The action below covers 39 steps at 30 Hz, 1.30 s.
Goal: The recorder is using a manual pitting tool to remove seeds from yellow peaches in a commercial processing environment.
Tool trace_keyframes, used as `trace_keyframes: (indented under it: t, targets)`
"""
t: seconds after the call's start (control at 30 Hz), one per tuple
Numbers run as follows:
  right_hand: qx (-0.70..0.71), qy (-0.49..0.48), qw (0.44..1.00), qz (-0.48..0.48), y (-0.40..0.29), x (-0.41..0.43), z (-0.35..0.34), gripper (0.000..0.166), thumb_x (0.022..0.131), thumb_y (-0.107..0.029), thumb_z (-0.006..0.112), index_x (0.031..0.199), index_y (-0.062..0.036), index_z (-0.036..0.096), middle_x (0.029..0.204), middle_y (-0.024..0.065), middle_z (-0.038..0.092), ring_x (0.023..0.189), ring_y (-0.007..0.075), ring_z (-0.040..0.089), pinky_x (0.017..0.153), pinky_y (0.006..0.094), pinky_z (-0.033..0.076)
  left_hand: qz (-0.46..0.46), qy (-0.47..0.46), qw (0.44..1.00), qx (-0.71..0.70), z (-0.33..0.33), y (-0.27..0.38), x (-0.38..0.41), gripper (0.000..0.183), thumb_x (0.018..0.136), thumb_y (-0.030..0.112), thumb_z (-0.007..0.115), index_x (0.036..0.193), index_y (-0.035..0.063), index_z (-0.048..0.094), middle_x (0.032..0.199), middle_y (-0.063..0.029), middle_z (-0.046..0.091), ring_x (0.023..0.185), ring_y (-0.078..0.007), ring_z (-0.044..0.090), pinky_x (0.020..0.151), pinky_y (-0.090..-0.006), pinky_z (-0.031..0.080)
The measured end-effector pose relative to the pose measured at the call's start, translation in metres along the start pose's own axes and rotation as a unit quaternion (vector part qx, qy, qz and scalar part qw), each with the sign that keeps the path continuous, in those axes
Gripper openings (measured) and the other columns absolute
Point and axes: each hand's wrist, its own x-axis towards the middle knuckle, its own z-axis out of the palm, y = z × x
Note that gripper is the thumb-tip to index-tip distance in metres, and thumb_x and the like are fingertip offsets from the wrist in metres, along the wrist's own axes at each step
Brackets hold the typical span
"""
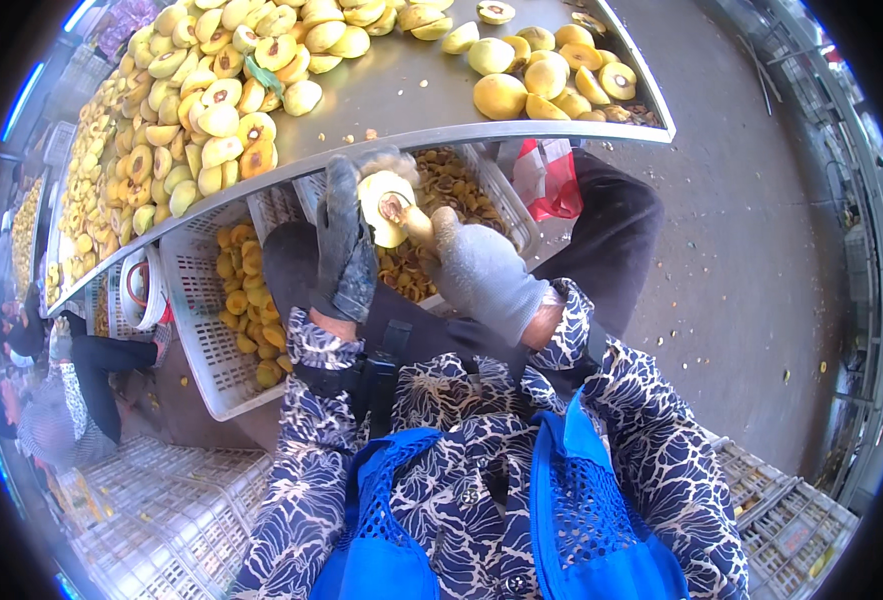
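Observation:
In a dark, worn glove, my left hand [350, 236] holds a halved yellow fruit [386, 196], likely a peach, its cut face with a brown centre turned up. My right hand [479, 266], in a grey knit glove, is closed around a yellowish handle-like thing [417, 225] whose end meets the fruit's centre; the tool's tip is hidden. Both hands are over my lap, just below the metal table's edge [411, 140]. Beneath them sits a crate of small fruit scraps [456, 180]. Many halved fruits [220, 120] are heaped on the table's left; a smaller group [550, 75] lies at its right end.
A white plastic crate [216, 375] with fruit halves stands at left, near a white bucket [143, 289]. A red and white bag [546, 176] hangs beside my right knee. Another person [73, 405] sits at far left. Stacked crates [178, 510] are behind on both sides.

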Motion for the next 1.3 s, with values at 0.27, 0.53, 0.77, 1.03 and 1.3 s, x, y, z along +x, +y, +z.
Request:
trace_keyframes:
  t: [0.27, 0.53, 0.77, 1.03, 1.3]
  targets:
    - [0.002, 0.007, 1.000, -0.008, -0.013, -0.002, 0.005, 0.023, 0.086, -0.015, 0.056, 0.099, 0.0030, 0.049, 0.062, 0.0161, 0.063, 0.058, 0.0328, 0.066, 0.048, 0.0433, 0.050, 0.008, 0.029, 0.999, 0.014, -0.014, -0.014, -0.002, 0.060, 0.099, 0.051, 0.037, 0.106, -0.0043, 0.058, 0.087, -0.0176, 0.067, 0.079, -0.0247, 0.067, 0.074, -0.0333, 0.056]
    - [-0.062, -0.062, 0.996, 0.005, 0.000, 0.002, 0.004, 0.019, 0.087, -0.013, 0.053, 0.099, 0.0020, 0.049, 0.066, 0.0171, 0.065, 0.063, 0.0332, 0.067, 0.054, 0.0439, 0.052, -0.145, -0.058, 0.987, -0.029, -0.035, -0.018, 0.009, 0.071, 0.095, 0.061, 0.038, 0.109, -0.0067, 0.055, 0.083, -0.0184, 0.066, 0.074, -0.0247, 0.067, 0.071, -0.0323, 0.057]
    - [0.047, -0.002, 0.999, 0.022, -0.002, 0.008, 0.006, 0.026, 0.080, -0.015, 0.061, 0.095, 0.0032, 0.049, 0.065, 0.0207, 0.063, 0.063, 0.0386, 0.065, 0.055, 0.0462, 0.051, 0.252, -0.019, 0.959, 0.132, -0.016, -0.038, -0.005, 0.055, 0.103, 0.041, 0.030, 0.129, -0.0051, 0.047, 0.122, -0.0158, 0.055, 0.109, -0.0240, 0.055, 0.096, -0.0343, 0.045]
    - [-0.006, -0.033, 0.999, 0.031, 0.002, 0.001, 0.009, 0.025, 0.081, -0.016, 0.061, 0.095, 0.0018, 0.050, 0.066, 0.0185, 0.064, 0.063, 0.0356, 0.066, 0.056, 0.0452, 0.051, 0.073, 0.011, 0.991, 0.111, -0.025, -0.029, -0.001, 0.059, 0.101, 0.047, 0.035, 0.114, -0.0049, 0.059, 0.104, -0.0147, 0.064, 0.090, -0.0191, 0.063, 0.083, -0.0301, 0.052]
    - [0.047, -0.018, 0.997, 0.051, 0.001, -0.003, 0.011, 0.026, 0.081, -0.016, 0.064, 0.095, -0.0011, 0.048, 0.068, 0.0195, 0.062, 0.066, 0.0388, 0.063, 0.058, 0.0480, 0.048, 0.203, 0.035, 0.973, 0.101, -0.001, -0.033, -0.002, 0.061, 0.102, 0.049, 0.030, 0.116, -0.0049, 0.055, 0.097, -0.0160, 0.066, 0.081, -0.0231, 0.067, 0.073, -0.0309, 0.055]
